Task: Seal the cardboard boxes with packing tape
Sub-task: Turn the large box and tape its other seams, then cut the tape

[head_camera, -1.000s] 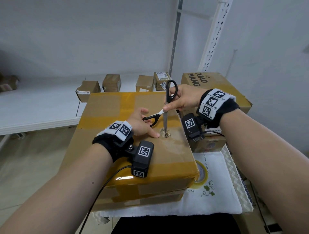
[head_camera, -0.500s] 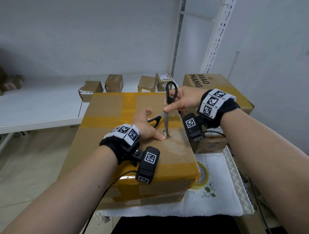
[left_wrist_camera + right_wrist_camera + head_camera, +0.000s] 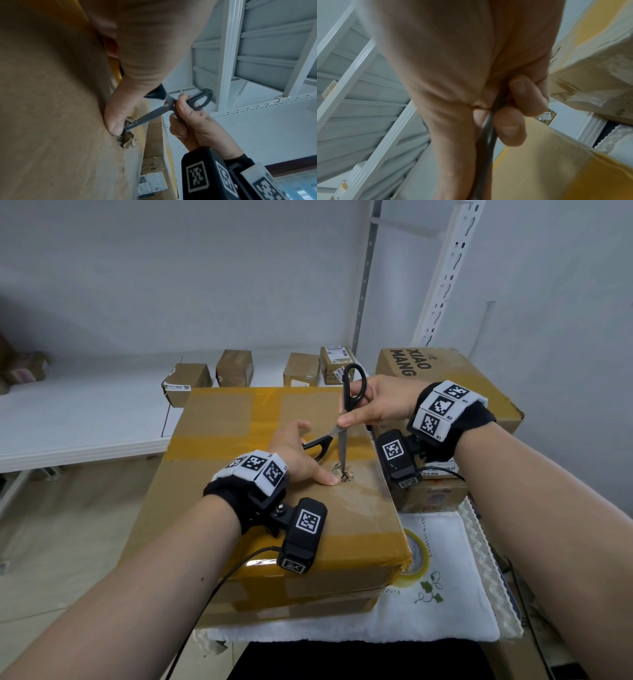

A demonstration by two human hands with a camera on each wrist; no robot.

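A large cardboard box (image 3: pixel 239 440) crossed by yellow tape stands in front of me. Its top has a torn hole (image 3: pixel 346 475) near the right edge. My right hand (image 3: pixel 380 405) grips black-handled scissors (image 3: pixel 352 392) spread wide, with one blade pointing straight down into the hole. My left hand (image 3: pixel 294 457) rests on the box top, its thumb (image 3: pixel 116 116) pressed beside the hole (image 3: pixel 126 139). The scissors' lower handle lies against that hand. In the left wrist view the scissors (image 3: pixel 154 112) meet the torn card. My right fingers (image 3: pixel 510 115) pinch the scissors (image 3: pixel 486 142).
A roll of tape (image 3: pixel 416 553) lies on the white cloth (image 3: pixel 445 594), half hidden by the box's right corner. A box printed XIAO MANG (image 3: pixel 455 378) stands at the right rear. Several small boxes (image 3: pixel 234 368) sit on the white shelf (image 3: pixel 85 419) behind.
Hardly anything differs: the blade stays in the hole and both hands keep their places, while the view has drifted slightly.
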